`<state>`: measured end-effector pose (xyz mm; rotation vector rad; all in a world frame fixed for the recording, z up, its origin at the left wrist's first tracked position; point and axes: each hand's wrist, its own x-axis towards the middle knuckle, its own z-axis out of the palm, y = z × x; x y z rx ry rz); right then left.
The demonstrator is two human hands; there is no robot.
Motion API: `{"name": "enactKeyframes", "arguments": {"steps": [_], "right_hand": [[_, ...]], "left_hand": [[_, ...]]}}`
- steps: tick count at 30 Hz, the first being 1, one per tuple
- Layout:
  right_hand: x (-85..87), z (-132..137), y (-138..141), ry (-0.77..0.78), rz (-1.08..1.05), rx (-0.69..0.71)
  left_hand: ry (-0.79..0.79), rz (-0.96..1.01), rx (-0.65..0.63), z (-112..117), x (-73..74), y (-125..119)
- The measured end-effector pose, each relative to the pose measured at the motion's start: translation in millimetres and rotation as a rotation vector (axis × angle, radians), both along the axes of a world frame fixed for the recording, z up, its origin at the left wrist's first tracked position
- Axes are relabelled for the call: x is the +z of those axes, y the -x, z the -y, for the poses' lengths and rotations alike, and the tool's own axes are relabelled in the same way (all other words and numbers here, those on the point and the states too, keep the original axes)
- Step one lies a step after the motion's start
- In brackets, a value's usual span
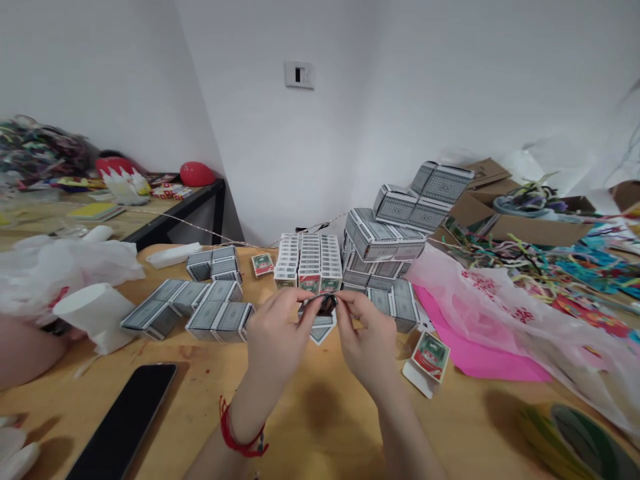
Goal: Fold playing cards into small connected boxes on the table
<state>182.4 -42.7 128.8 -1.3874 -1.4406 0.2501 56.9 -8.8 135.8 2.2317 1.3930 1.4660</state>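
My left hand (277, 339) and my right hand (369, 339) meet above the middle of the wooden table (320, 427). Together they pinch a small dark object (326, 304) between fingertips; I cannot make out what it is. A red cord bracelet circles my left wrist. Just behind the hands stands a block of stacked small card packs (309, 262) with green and red faces. A flat grey card (320, 331) lies under the hands. One loose pack (429, 355) lies to the right of my right hand.
Grey patterned boxes (200, 307) lie at left, and more are piled (400, 220) at back right. A black phone (125, 420) lies at front left, a white cup (95, 310) beside it. Pink paper and a plastic bag (480, 313) cover the right. Another person's arm (23, 350) shows at left.
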Motion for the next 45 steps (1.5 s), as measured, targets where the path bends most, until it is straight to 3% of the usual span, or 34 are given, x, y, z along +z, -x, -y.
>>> {"name": "enactKeyframes", "arguments": {"steps": [8,13,15,24,33,39,45], "right_hand": [[-0.8,-4,-2,0.085,-0.152,0.181],[-7.1,-10,-3,0.122,-0.349,0.028],[-7.7,-10,-5,0.133,-0.391,0.032],[-16.2,-14,-4,0.21,-0.255,0.127],[-17.9,-17,-13,0.244,-0.326,0.108],[-19.0,-20,-7,0.259,-0.344,0.174],[-18.0,-19,-18,0.327,-0.496,0.32]], "left_hand": [[0.188,0.132,-0.015,-4,4.3,9],[0.209,-0.022,-0.097,-2,1.2,5],[0.199,-0.045,-0.142,-2,-0.8,2],[0.274,-0.084,-0.047,-12,-7.5,2],[0.333,-0.09,-0.209,-7,-2.6,2],[0.384,0.032,-0.109,-14,-12.3,0],[0.555,0.111,-0.345,-15,-4.3,10]]}}
